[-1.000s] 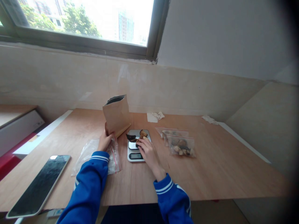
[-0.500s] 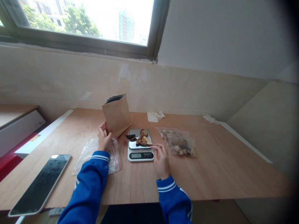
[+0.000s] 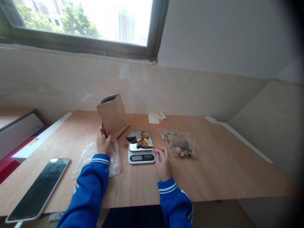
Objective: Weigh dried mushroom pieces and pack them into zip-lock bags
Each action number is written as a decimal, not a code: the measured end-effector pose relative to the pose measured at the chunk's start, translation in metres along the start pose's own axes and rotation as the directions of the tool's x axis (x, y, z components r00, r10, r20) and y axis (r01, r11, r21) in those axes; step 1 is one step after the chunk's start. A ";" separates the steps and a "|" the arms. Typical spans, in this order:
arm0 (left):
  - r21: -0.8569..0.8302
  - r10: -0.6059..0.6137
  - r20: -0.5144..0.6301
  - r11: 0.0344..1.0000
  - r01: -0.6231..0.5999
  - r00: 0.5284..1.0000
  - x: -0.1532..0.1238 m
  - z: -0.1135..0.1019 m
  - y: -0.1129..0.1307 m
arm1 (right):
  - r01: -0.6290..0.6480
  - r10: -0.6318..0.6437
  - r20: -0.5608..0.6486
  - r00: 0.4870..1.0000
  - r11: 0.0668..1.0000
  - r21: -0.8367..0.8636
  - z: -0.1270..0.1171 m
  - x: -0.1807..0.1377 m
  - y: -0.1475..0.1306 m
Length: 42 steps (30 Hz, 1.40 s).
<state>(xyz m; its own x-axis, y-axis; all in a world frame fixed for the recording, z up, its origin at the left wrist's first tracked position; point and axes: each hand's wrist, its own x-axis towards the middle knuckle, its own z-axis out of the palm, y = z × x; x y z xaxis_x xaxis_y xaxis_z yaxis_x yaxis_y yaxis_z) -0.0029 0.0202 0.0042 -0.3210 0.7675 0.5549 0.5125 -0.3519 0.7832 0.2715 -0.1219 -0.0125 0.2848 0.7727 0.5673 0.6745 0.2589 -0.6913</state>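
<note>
My left hand (image 3: pixel 103 142) grips the lower edge of an open brown paper bag (image 3: pixel 112 114) and holds it tilted off the wooden table (image 3: pixel 213 171). A small digital kitchen scale (image 3: pixel 141 151) sits in front of me with several dried brown pieces (image 3: pixel 142 142) on its plate. My right hand (image 3: pixel 162 161) rests on the table just right of the scale, fingers loosely curled near its front corner, holding nothing I can see.
Empty clear zip bags (image 3: pixel 99 155) lie under my left wrist. Two filled zip bags (image 3: pixel 181 147) lie right of the scale. A tablet (image 3: pixel 38 188) lies at the near left edge. Crumpled paper (image 3: pixel 156 117) sits by the wall.
My right hand left the pieces on the scale plate and drew back to the table beside the scale. My left hand lifted and tilted the paper bag slightly leftwards.
</note>
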 end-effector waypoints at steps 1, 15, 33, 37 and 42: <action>0.013 0.043 -0.021 0.999 -0.043 0.999 0.001 -0.002 0.006 | 0.002 -0.002 -0.005 1.000 1.000 -0.001 0.000 0.000 0.000; 0.407 0.000 0.300 0.904 -0.128 0.954 -0.070 -0.067 0.008 | 0.009 -0.008 -0.053 0.999 1.000 0.025 -0.003 0.002 -0.003; -0.143 0.356 0.400 0.935 -0.326 0.845 -0.104 -0.047 0.147 | -0.295 0.093 0.336 0.937 0.726 0.621 0.021 0.025 -0.124; -0.172 0.353 0.374 0.935 -0.310 0.857 -0.102 -0.047 0.146 | -0.400 0.130 0.422 0.897 0.643 0.653 0.014 0.035 -0.114; -0.190 0.348 0.295 0.934 -0.302 0.890 -0.094 -0.046 0.141 | -0.470 0.020 0.561 0.827 0.572 0.672 0.003 0.047 -0.110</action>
<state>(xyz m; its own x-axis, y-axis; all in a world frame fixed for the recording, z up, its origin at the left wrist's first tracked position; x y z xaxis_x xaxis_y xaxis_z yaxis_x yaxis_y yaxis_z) 0.0634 -0.1265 0.0753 0.1273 0.7187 0.6835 0.4248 -0.6622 0.6172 0.2087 -0.1124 0.0886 -0.1332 0.9698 0.2042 -0.2062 0.1744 -0.9628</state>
